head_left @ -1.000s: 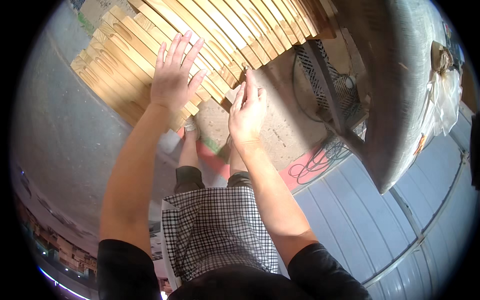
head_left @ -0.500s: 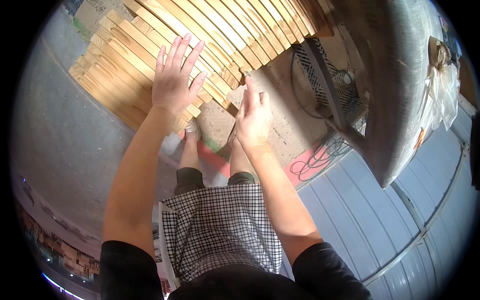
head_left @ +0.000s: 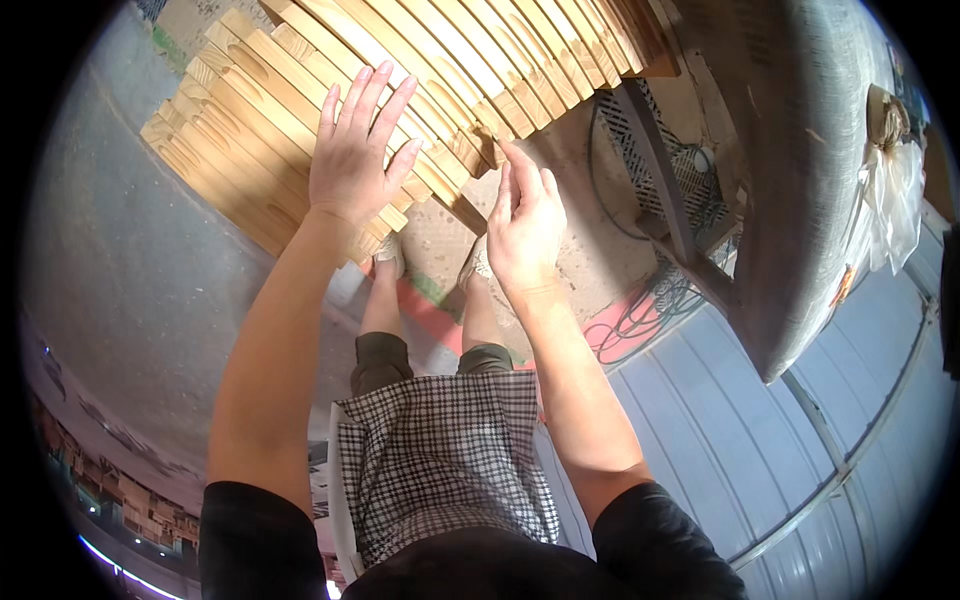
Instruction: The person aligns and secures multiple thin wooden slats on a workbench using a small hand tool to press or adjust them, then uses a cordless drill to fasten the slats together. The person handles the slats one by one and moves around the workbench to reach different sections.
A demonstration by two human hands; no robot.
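Observation:
Several pale wooden slats (head_left: 243,118) lie side by side in a slanting row, some with long rounded slots cut in them. My left hand (head_left: 352,160) rests flat on top of them, fingers stretched and slightly spread. At the stepped near ends of the slats is my right hand (head_left: 528,225), its index finger reaching to one slat's end and the other fingers curled in. Whatever may be between its thumb and index finger is too small to make out.
To the right stands a large grey rounded surface (head_left: 800,160) with a dark metal leg (head_left: 655,170) beside it. A cable (head_left: 650,325) lies coiled on the floor. A clear plastic bag (head_left: 893,200) hangs far right. My feet are just below the slats.
My right hand has shifted slightly to the right along the slat ends, its fingers a little less tightly curled. My left hand stays flat on the slats.

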